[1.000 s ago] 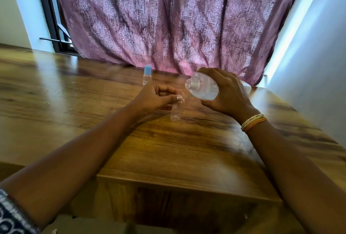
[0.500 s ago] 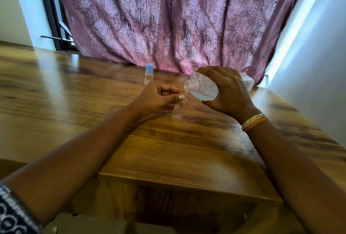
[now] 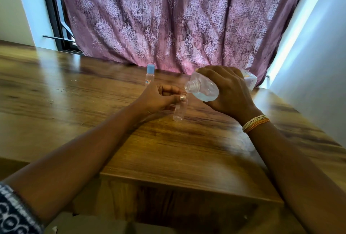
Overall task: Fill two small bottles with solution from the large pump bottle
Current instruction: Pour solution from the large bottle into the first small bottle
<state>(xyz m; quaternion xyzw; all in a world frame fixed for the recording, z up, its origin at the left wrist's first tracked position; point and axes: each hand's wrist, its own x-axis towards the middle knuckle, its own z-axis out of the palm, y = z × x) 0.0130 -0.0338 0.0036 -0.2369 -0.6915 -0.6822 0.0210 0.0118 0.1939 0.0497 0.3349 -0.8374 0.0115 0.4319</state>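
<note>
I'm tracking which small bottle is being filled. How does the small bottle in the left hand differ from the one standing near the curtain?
The held small bottle is uncapped, its mouth under the large bottle's neck; the far small bottle wears a blue cap. The left hand grips the held one near its top; nothing touches the far one. The far one shows a label; the held one looks plain. Both are clear and stand on the table.

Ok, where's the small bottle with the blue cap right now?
The blue-capped bottle stands upright on the table near the curtain, just beyond the left hand, untouched.
</note>
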